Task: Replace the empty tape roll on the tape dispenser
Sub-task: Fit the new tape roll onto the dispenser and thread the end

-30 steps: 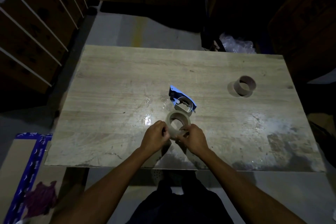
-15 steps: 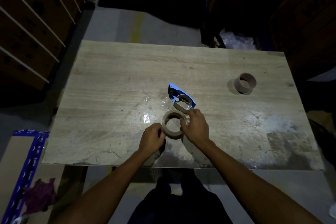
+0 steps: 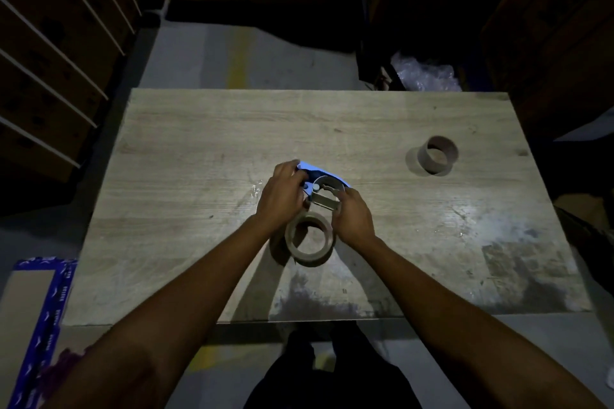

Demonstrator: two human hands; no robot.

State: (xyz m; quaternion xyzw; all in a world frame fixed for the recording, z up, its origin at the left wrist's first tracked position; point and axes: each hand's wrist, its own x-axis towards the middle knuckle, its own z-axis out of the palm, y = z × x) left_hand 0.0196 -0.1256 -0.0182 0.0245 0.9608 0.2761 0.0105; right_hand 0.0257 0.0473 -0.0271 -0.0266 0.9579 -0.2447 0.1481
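Observation:
A blue tape dispenser (image 3: 324, 188) sits mid-table, with a grey hub and a metal plate showing. My left hand (image 3: 281, 196) grips its left end, fingers over the blue handle. My right hand (image 3: 352, 214) holds its right side near the metal plate. A new roll of brown tape (image 3: 310, 239) lies flat on the wooden table (image 3: 199, 192) just in front of the dispenser, between my wrists, with neither hand on it. An empty cardboard core (image 3: 437, 156) stands at the far right of the table.
A shelf rack (image 3: 50, 60) runs along the left. Crumpled clear plastic (image 3: 425, 75) lies beyond the table's far edge. A blue and brown carton (image 3: 36, 315) rests on the floor at lower left. My dark-clad legs show below the near edge.
Both hands let go of the tape roll, which now lies flat on the table. They moved forward and took hold of the dispenser.

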